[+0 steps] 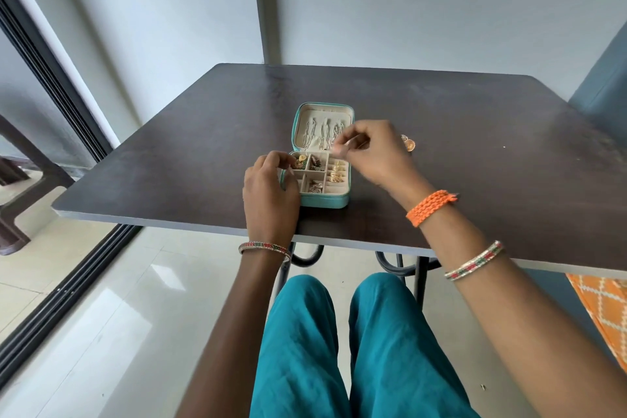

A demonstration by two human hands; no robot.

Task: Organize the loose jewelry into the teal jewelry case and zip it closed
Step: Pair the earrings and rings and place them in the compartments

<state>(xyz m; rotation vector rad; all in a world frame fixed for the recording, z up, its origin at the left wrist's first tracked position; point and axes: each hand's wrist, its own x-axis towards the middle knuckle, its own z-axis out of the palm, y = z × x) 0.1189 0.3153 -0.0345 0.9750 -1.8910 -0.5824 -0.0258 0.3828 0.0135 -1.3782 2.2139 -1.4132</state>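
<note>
Meanwhile we had the teal jewelry case (324,201) lying open on the dark surface (475,146), near its front edge, with the lid (322,112) tipped back on the far side. Silver chains (322,134) hung against the cream lining of that lid. In the case's tray, gold pieces (336,171) filled the right-hand slots, and small mixed items sat in the far-left, far-middle and near-middle compartments.

Our left hand (269,190) rested against the case's left wall, its fingertips (288,166) curled together over the far-left compartment; whether they gripped anything there we could not tell. Our right hand (369,149) hovered over the case's far right corner, thumb and forefinger pinched together on something too small to make out. Just right of the case, behind that hand, gold earrings (407,142) lay loose on the surface.
</note>
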